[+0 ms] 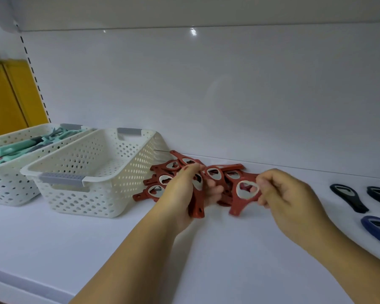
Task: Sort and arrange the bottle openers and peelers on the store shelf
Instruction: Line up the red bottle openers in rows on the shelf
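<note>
A pile of red bottle openers (162, 178) lies on the white shelf beside an empty white basket (92, 172). My left hand (184, 189) grips a stack of several red openers (198, 207) upright over the pile. My right hand (283, 191) pinches the ringed head of one red opener (242, 198) just to the right of that stack. Three dark blue and black openers (349, 197) lie on the shelf at the far right. A second white basket (4, 172) at the left holds teal and grey peelers (31, 145).
The white shelf (97, 249) runs to a front edge at the lower left. Its white back panel rises right behind the pile. A yellow wall and a slotted upright stand at the far left.
</note>
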